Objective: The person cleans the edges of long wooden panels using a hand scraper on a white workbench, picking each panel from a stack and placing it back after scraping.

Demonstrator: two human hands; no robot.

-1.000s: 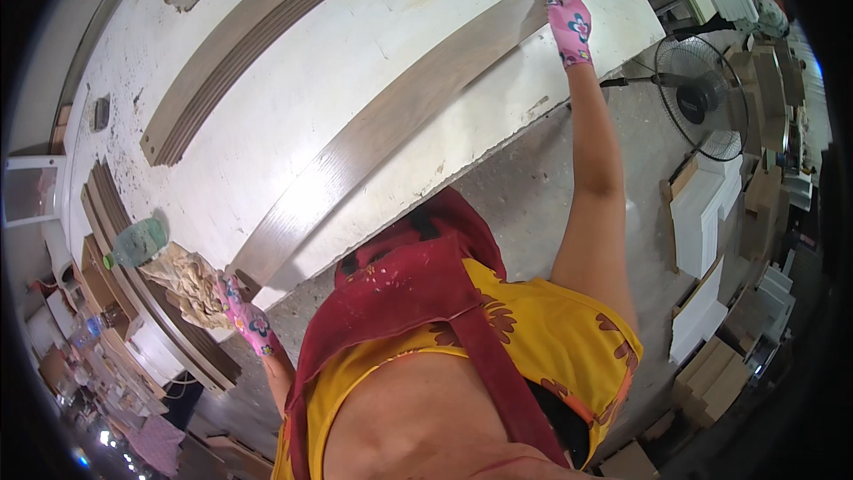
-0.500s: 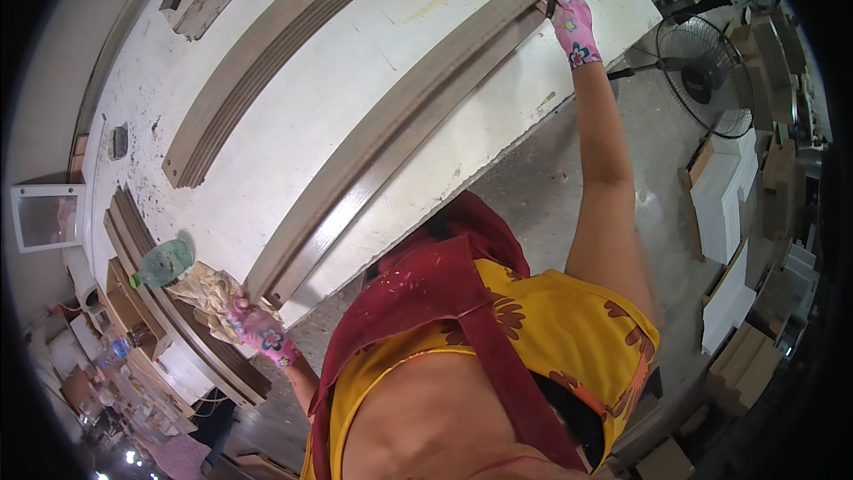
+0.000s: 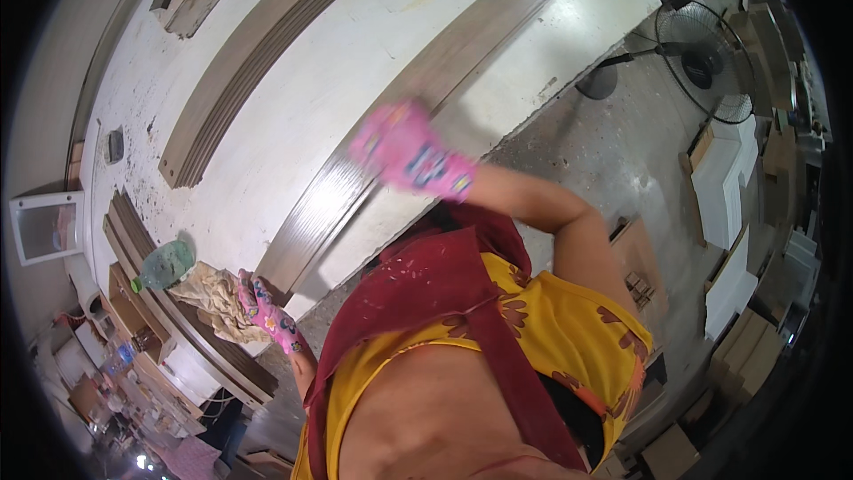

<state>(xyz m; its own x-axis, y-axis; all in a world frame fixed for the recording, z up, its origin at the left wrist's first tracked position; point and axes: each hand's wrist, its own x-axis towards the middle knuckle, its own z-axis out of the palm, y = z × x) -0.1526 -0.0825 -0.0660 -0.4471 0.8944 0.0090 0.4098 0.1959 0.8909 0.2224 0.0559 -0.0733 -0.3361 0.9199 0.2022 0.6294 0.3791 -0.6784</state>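
Observation:
A long grey-brown wooden moulding (image 3: 293, 231) lies on the white worktable (image 3: 400, 44), its broad face up. My right hand (image 3: 413, 151), in a pink flowered glove, is over the moulding's middle. It is smeared by motion, and its fingers and anything under them cannot be made out. My left hand (image 3: 269, 316), in a matching glove, is at the moulding's near left end with fingers stretched out beside it. A crumpled beige cloth (image 3: 218, 298) lies just left of that hand.
Several stacked mouldings (image 3: 267, 40) lie farther back on the table. A green plastic bottle (image 3: 166, 265) rests near the cloth, by more mouldings (image 3: 191, 311) at left. At right stand a black fan (image 3: 706, 62) and white panels (image 3: 718, 187).
My right hand has come from the moulding's far end back to its middle. The moulding has turned from tilted to flat. The dark flat piece in my right hand is now out of sight.

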